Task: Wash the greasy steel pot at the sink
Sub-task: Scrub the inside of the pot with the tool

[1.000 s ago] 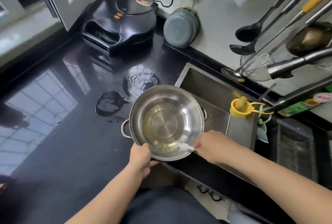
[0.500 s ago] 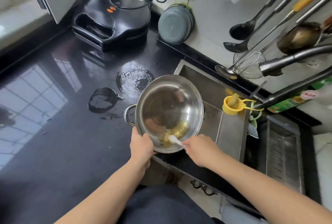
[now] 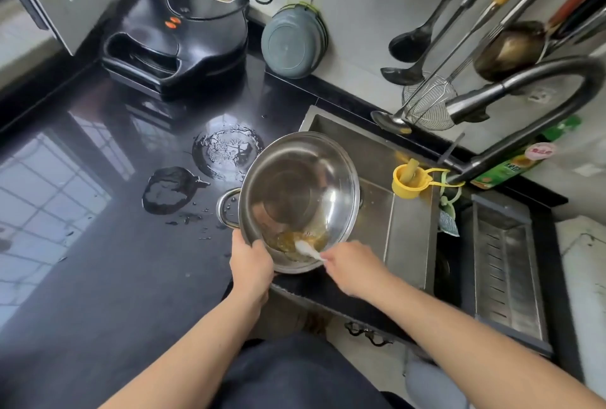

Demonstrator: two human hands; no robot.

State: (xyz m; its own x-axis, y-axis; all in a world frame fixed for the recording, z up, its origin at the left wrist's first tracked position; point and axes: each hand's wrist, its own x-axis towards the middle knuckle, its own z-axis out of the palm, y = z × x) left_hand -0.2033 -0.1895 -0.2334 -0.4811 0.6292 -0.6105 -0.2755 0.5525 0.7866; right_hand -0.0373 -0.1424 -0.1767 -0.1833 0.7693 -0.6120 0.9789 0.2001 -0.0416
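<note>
- Steel pot [image 3: 296,192] is held at centre frame, tilted toward the viewer over the near left corner of the sink [image 3: 406,221], with yellowish grease pooled at its lower inner wall.
- Left hand [image 3: 251,264] is curled over the pot's near rim, just left of the grease.
- Right hand [image 3: 352,269] is closed in a pinch on a white utensil [image 3: 306,249], whose tip is dipped into the grease; what kind of utensil it is cannot be told.
- Ring handle of the pot is seen at its left side, above the black countertop [image 3: 98,277].
- Two water puddles [image 3: 226,151] are seen on the countertop, left of and above the pot.
- A yellow cup [image 3: 406,180] is hung at the sink's far right edge, beneath a dark curved faucet [image 3: 524,90].
- A black electric griddle [image 3: 177,34] is set at the upper left, with a grey bowl [image 3: 290,44] leaned against the wall beside it.
- Ladles and a wire skimmer [image 3: 429,103] are hung at the upper right.
</note>
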